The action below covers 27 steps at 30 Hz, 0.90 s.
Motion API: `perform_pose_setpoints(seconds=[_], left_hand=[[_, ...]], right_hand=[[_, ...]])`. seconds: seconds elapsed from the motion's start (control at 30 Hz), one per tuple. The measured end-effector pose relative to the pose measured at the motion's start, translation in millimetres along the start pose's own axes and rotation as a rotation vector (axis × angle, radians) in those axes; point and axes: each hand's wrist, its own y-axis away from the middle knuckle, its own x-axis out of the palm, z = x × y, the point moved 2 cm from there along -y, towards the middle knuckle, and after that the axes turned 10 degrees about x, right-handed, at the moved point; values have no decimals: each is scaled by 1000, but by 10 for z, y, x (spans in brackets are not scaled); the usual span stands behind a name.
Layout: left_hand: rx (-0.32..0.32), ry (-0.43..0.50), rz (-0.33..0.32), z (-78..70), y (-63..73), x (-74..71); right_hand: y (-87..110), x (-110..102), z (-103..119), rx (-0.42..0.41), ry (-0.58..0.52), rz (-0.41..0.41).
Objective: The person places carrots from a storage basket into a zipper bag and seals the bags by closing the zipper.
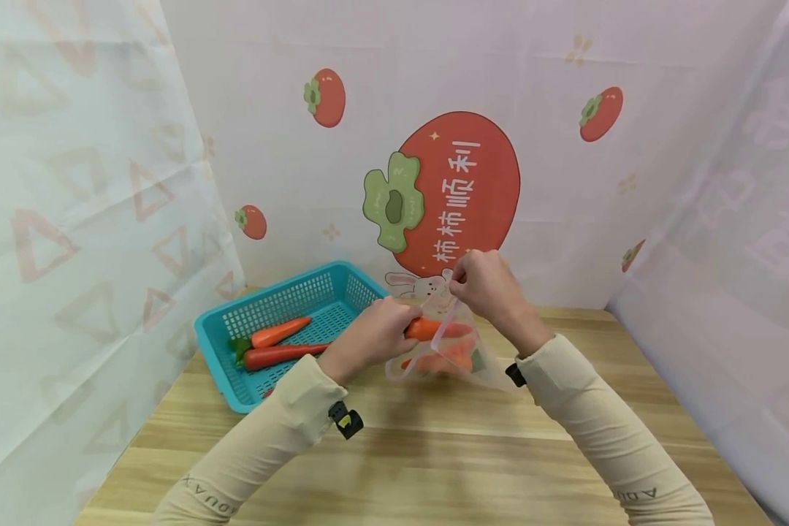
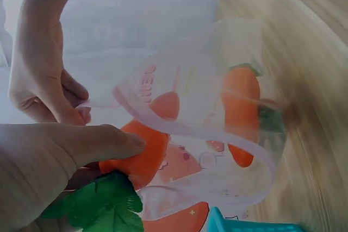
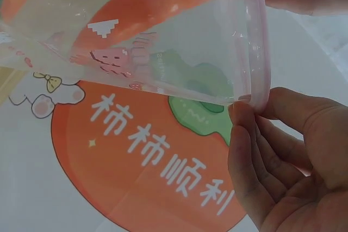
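Note:
My left hand [image 1: 386, 325] grips an orange carrot [image 2: 145, 153] near its leafy green top. The carrot's narrow end reaches through the mouth of a clear plastic bag [image 1: 492, 371] with a pink rim. At the rim's upper corner, my right hand [image 1: 489, 286] pinches the bag between thumb and fingertip. Through the plastic, another carrot [image 2: 241, 110] with a green top shows inside. The right wrist view shows the pinched corner of the pink rim [image 3: 258, 47] close up, and the bag's printed drawings.
A turquoise perforated basket [image 1: 215, 365] stands left of the bag. In it lie an orange carrot [image 1: 279, 333] and a redder, longer carrot [image 1: 279, 356], with green leaves at their left ends. Behind the wooden table [image 1: 434, 467] hangs a printed cloth [image 1: 552, 234]; cloth walls flank both sides.

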Motion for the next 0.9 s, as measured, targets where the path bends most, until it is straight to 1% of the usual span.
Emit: perform_pose_setpoints(seconds=[0.13,0.23,0.37,0.43,0.5,0.6,0.7,0.83,0.9], left_hand=[[24,-35,-19,-2,-39,59],[50,-15,-31,16,-32,78],[57,60,-70,79,20,20],[58,57,-93,131,46,-34],[52,33,-104,192,68,-97],[31,-6,-101,286,105,-196],[-16,11,-75,377,149,-280],[-89,59,-24,499,218,-359],[-109,66,-7,561,258,-389]], right_hand=[[1,-14,-1,-1,6,-8],[4,-15,-6,-2,11,-4],[4,-8,-31,-2,10,-1],[5,-7,-43,-1,5,-3],[4,-7,-46,-1,1,-6],[0,-9,-46,-1,-4,-6],[-4,-9,-46,-3,-4,-8],[-2,-10,-50,-2,-9,-9],[-1,-9,-53,0,-11,-9]])
